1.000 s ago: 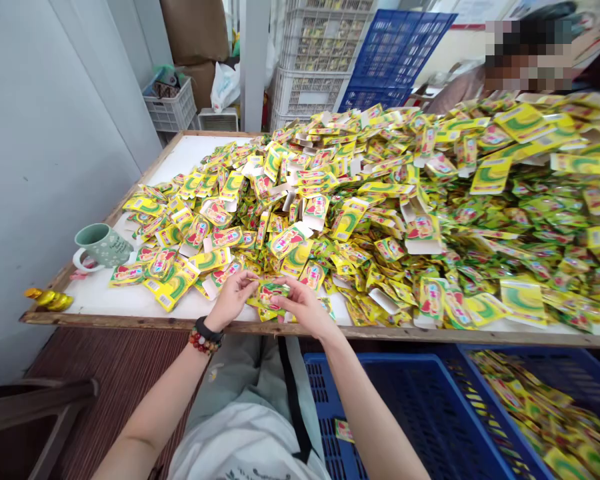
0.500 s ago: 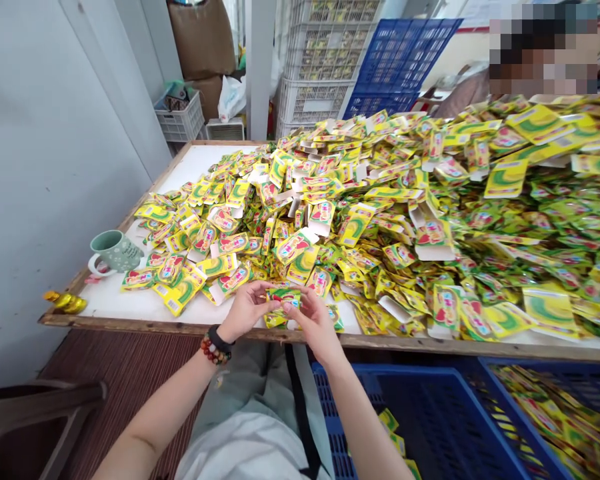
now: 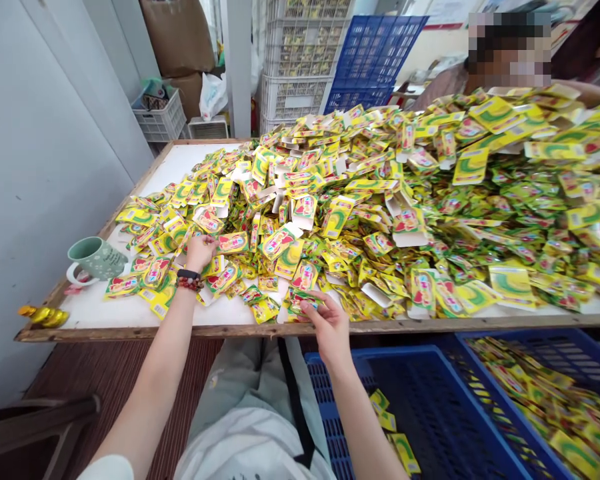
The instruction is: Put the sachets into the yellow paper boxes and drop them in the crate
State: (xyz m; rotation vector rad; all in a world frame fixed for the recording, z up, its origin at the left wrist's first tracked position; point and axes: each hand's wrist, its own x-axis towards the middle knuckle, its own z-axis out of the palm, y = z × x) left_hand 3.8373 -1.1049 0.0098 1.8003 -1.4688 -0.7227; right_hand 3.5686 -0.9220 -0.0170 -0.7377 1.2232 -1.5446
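My left hand (image 3: 201,253), with a black band and a bead bracelet at its wrist, reaches onto the near left of the pile. Its fingers pinch the left end of a small yellow printed box (image 3: 233,243). Near the table's front edge, my right hand (image 3: 331,325) holds a small green printed packet (image 3: 300,301) between thumb and fingers. Below and left of that packet, a yellow-green packet (image 3: 265,310) lies on the white tabletop. All around are yellow boxes (image 3: 282,240), some with flaps standing up, mixed with shiny packets.
A green mug (image 3: 97,259) and a gold gourd-shaped ornament (image 3: 44,316) stand at the table's left. Blue crates (image 3: 430,400) (image 3: 505,407) with boxes in them sit below the front edge. Stacked crates (image 3: 300,93) rise behind; another person (image 3: 445,87) is across the table.
My hands have parted. The left has moved away and left to a yellow box, while the right keeps the green packet and has shifted slightly right. The view has shifted a little.
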